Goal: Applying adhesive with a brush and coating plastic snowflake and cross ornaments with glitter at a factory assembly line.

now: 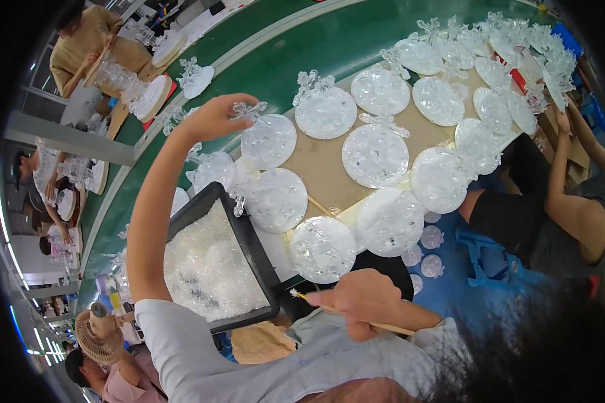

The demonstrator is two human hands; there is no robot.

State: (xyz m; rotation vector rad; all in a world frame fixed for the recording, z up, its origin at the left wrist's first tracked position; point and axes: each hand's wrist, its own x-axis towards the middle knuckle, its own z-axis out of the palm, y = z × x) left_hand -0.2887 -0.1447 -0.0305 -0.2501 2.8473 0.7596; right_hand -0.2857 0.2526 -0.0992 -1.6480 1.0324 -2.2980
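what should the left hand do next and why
Probably draw the white disc nearer by the clear ornament at its edge: the fingers of the left hand are at that ornament, while the right hand holds a thin stick close to the body, well apart from that disc.

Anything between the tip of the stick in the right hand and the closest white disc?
Nothing visible: the thin stick, held in the right hand, has its tip just below and left of the nearest white disc. The black tray is left of the tip, off that line.
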